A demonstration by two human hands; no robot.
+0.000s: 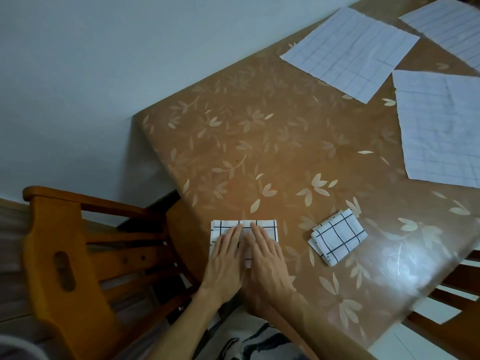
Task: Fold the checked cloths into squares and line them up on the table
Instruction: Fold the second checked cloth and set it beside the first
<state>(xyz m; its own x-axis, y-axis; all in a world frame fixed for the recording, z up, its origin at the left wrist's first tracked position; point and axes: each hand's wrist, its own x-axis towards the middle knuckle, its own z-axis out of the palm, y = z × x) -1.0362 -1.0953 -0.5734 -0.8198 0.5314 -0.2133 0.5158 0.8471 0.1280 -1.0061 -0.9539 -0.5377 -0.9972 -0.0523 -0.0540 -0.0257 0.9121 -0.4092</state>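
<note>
Half-folded checked cloth (244, 231) lower centre, near table (259, 141) edge; left hand (225, 258) and right hand (265, 258) flat, fingers straight, pressing it; likely light, limp, crease-holding; pinch corners next; finished square (337, 236) right; unfolded cloths (350, 51) upper right.

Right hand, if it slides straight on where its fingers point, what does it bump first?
Probably nothing: the right hand lies flat on the black-and-white checked folded cloth, and beyond its edge only bare brown leaf-patterned table shows.
</note>
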